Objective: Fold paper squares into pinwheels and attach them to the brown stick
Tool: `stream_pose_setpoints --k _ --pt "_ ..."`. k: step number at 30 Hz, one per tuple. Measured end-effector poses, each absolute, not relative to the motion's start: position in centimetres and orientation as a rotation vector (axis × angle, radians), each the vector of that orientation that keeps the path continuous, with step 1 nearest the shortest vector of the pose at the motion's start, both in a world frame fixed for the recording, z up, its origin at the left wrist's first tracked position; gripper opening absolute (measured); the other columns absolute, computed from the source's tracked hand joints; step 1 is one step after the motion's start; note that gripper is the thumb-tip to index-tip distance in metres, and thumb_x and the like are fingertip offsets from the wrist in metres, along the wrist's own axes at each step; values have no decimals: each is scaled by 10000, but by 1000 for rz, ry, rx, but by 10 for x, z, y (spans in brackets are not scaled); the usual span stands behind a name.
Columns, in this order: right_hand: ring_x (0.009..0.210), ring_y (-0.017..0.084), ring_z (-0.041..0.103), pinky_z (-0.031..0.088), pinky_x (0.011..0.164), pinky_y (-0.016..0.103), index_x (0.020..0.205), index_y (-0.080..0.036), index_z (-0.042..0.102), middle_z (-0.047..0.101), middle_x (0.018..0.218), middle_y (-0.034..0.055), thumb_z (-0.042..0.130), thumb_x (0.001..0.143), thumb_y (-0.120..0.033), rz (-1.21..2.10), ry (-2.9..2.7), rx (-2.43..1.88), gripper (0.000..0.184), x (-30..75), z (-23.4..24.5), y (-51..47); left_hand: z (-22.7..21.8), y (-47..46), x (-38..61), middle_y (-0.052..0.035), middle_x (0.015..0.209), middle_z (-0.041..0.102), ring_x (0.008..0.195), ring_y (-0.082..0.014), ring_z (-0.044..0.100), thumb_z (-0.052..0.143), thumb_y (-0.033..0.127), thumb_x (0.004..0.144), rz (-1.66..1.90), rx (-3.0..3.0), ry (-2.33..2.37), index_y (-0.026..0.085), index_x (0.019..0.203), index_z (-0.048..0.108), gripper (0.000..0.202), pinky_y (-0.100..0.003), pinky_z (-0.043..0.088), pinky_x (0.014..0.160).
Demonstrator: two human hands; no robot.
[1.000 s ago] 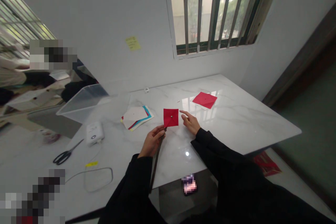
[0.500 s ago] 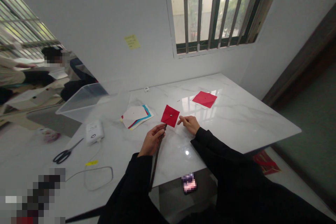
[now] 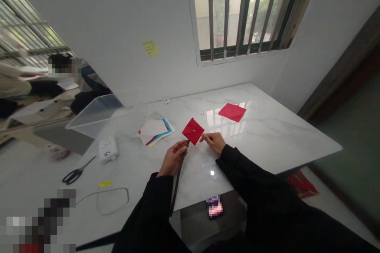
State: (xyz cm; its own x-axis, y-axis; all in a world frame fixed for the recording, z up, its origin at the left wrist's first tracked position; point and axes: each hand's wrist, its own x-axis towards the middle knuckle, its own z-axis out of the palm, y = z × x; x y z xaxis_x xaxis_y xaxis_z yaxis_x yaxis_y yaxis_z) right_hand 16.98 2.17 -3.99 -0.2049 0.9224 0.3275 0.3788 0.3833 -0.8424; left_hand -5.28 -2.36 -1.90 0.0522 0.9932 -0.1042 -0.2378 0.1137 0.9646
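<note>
A red paper pinwheel (image 3: 190,127) with a small shiny pin at its middle is fixed to the top of a thin dark stick (image 3: 178,180). My left hand (image 3: 172,159) is closed round the stick just below the pinwheel. At the pinwheel's lower right edge is my right hand (image 3: 216,143), with a finger stretched toward the paper and the others loosely curled. It grips nothing that I can see. Whether the fingertip touches the paper is hard to tell. Beyond my left hand lies a stack of coloured paper sheets (image 3: 154,131).
Red paper (image 3: 233,112) lies on the marble-look table (image 3: 267,138) at right, near tiny metal pieces (image 3: 202,114). Leftward are black scissors (image 3: 73,174), a white device (image 3: 108,149) with a cable and a clear plastic bin (image 3: 89,116). Below the front edge is a blurred phone-like object (image 3: 214,206).
The pinwheel has turned slightly on its pin, so its corners point differently. My right fingertip is now closer to its lower right edge. My left hand keeps its hold on the stick.
</note>
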Motion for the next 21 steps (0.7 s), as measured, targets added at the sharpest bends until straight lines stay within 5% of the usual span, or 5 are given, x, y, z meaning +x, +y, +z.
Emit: stream_pose_setpoints --k 2,8,14,19,21 --pt "509 123 429 327 593 254 863 -179 785 472 514 -25 385 989 -550 723 -1683 -1212 560 172 -39 23 -19 -23 -53 -69 1001 714 850 -149 615 876 290 661 1203 971 1050 175 1038 770 409 -252 479 765" --pt "513 134 454 341 596 245 1357 -189 591 446 536 -71 445 972 -519 702 -1547 -1286 527 175 -39 28 -17 -24 -52 -73 1007 719 845 -151 621 885 280 646 1186 969 1026 170 1026 771 411 -256 482 765" --pt "647 153 564 378 669 253 1027 -210 758 618 678 2 407 990 -511 697 -1685 -1299 464 175 -47 33 -16 -26 -51 -80 1049 726 873 -162 634 893 277 632 1185 951 1036 171 1018 767 420 -271 489 791" --pt "608 154 550 370 649 256 1187 -196 714 588 612 -18 441 975 -536 725 -1621 -1341 484 176 -45 32 -18 -25 -52 -92 1058 729 855 -161 640 890 277 634 1187 960 1019 168 1037 761 438 -269 492 769" --pt "571 149 539 368 648 260 1016 -182 767 545 541 -21 434 971 -568 786 -1657 -1325 511 176 -44 31 -19 -24 -53 -83 1042 728 847 -154 638 892 281 634 1186 959 1025 174 1041 761 440 -261 494 766"
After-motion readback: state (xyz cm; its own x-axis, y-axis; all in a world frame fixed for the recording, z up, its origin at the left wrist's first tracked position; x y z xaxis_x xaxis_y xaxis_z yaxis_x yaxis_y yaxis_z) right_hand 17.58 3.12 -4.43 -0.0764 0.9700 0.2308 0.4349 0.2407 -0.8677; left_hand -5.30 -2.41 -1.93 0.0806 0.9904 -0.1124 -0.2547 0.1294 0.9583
